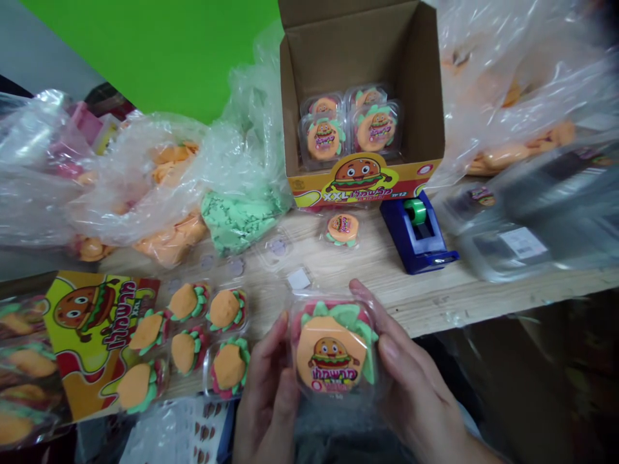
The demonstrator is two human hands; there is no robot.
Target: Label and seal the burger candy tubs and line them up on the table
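Observation:
Between my two hands is a clear plastic clamshell box (331,348) with a toy-like burger inside, orange on top with green and red frilly layers. A smiling-burger sticker faces up on its lid. My left hand (268,396) grips the box's left side, and my right hand (413,377) is closed round its right side. Left of my hands, several orange-topped burgers (227,309) sit in clear plastic trays without stickers showing. A single stickered clamshell (343,229) lies farther back on the wooden table (377,290).
An upright cardboard display box (423,129) holds several stickered clamshells. Right of it stand a blue tape dispenser (420,238) and stacked clear plastic containers (503,254). Plastic bags hold green pieces (242,216) and orange pieces (176,235). A filled printed carton (80,361) sits at the left.

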